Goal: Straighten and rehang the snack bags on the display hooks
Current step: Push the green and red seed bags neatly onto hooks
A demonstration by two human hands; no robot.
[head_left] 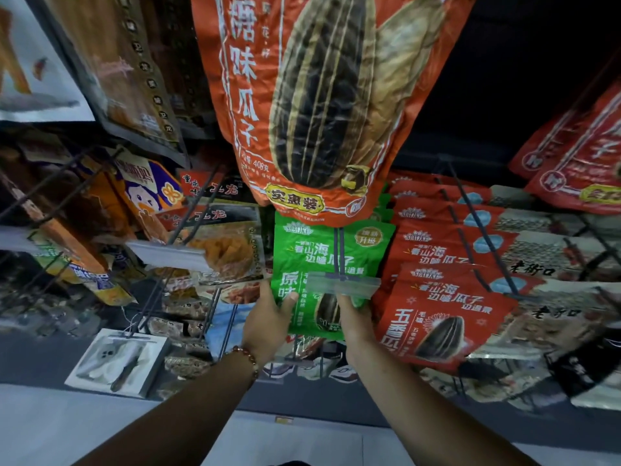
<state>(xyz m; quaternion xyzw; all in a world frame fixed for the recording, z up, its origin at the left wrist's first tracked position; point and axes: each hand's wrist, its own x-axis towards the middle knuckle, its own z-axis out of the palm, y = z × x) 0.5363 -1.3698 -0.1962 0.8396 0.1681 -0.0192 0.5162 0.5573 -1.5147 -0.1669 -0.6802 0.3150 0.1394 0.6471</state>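
Note:
A green sunflower-seed bag point(304, 260) hangs on a dark wire hook point(340, 250) in the middle of the display, with more green bags behind it. My left hand point(268, 322) grips the bag's lower left edge, thumb on its front. My right hand point(353, 317) holds the lower right side, fingers behind the hook's clear price tag holder point(342, 284). A beaded bracelet sits on my left wrist.
A big orange seed bag point(312, 105) hangs just above and in front. Red seed bags point(443, 297) fill the hooks at right. Orange and brown snack bags point(144, 196) hang at left, with a clear tag holder point(168, 255). The grey floor lies below.

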